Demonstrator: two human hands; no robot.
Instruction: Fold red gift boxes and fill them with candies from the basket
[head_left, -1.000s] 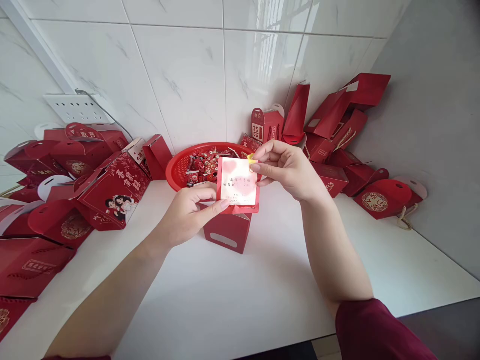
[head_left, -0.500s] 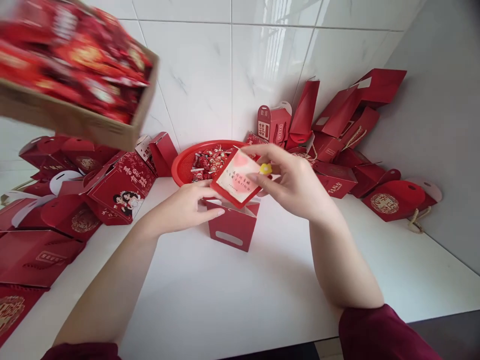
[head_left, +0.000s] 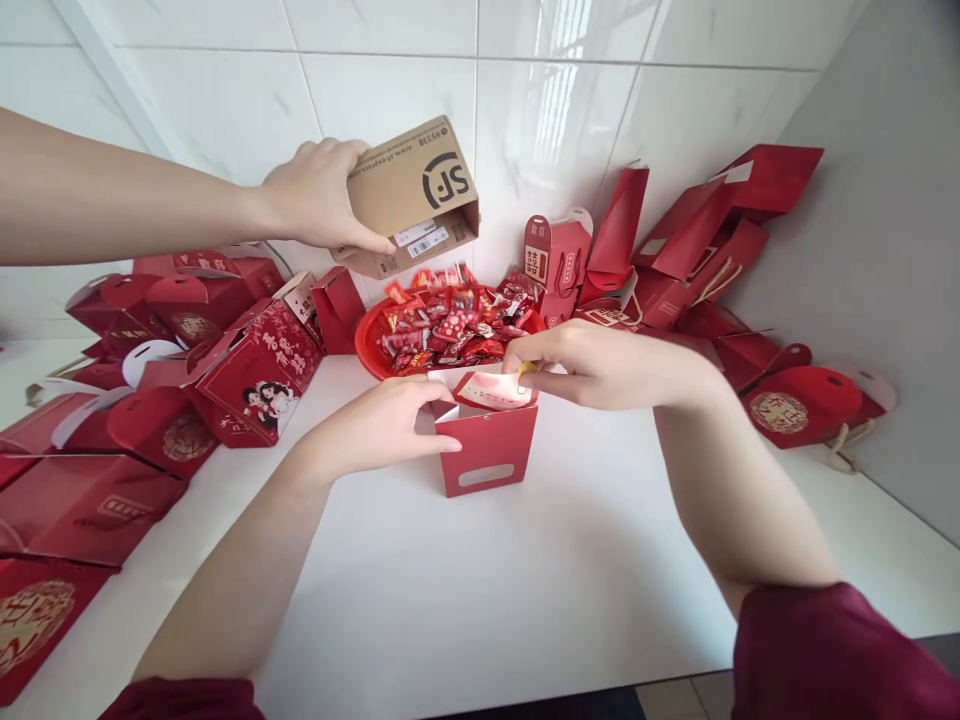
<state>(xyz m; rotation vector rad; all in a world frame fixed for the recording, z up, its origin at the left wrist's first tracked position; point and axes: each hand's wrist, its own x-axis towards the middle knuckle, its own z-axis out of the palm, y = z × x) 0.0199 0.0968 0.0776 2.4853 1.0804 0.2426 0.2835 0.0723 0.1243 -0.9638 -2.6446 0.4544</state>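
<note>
Card point(head_left: 489, 391) is pinched at its corner by right hand point(head_left: 581, 365); likely light, bendable, best edge-held. Box point(head_left: 489, 442) is spanned at left rim by left hand point(head_left: 375, 430), fingers spread.

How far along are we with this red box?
Done: the red box stands open on the table. In hand: the right hand holds the card at the box's opening, left hand steadies its side; a co-worker's hand tilts a carton above the basket. Apparently remaining: releasing the card, closing the box.
</note>
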